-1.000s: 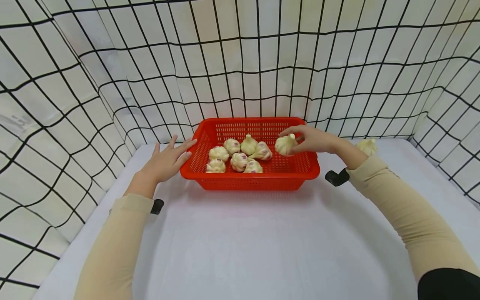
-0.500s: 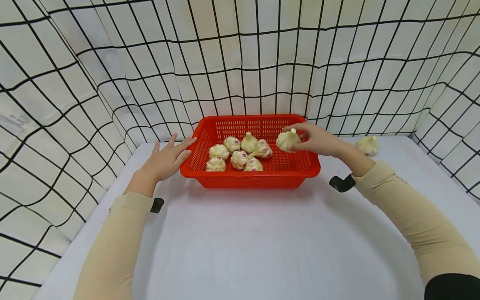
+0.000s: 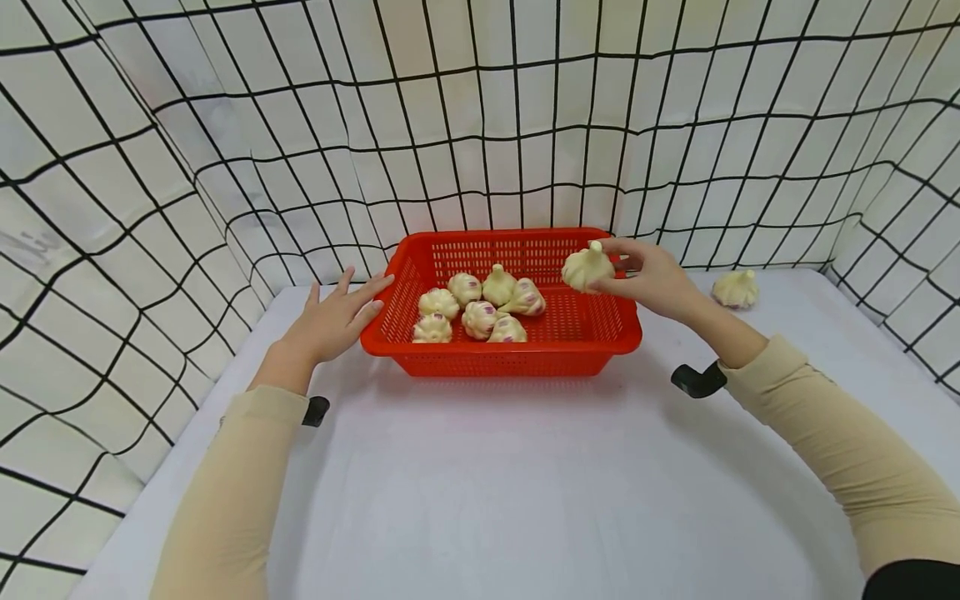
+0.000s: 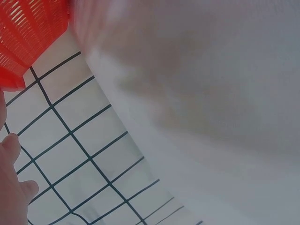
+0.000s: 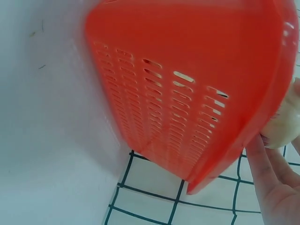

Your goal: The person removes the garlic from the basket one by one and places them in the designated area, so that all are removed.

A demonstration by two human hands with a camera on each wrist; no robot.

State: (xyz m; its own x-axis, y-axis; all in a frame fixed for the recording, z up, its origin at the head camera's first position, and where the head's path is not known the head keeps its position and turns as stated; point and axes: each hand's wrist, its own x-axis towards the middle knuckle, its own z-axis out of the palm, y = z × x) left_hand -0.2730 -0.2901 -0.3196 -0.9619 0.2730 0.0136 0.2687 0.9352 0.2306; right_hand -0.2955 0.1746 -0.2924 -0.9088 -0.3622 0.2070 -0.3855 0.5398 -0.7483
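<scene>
A red plastic basket with slotted walls holds several garlic bulbs in its left half. My right hand grips one garlic bulb between fingers and thumb, up over the basket's right end with its stem pointing upward. In the right wrist view the held bulb shows past the basket rim, partly cut off by the frame. My left hand lies with fingers spread, fingertips right at the basket's left rim.
Another garlic bulb sits on the white table right of the basket, beyond my right forearm. A black grid net over white walls encloses the back and sides.
My right hand has moved right and upward with the garlic bulb, from low in the basket to above its right rim. The left hand stays where it was.
</scene>
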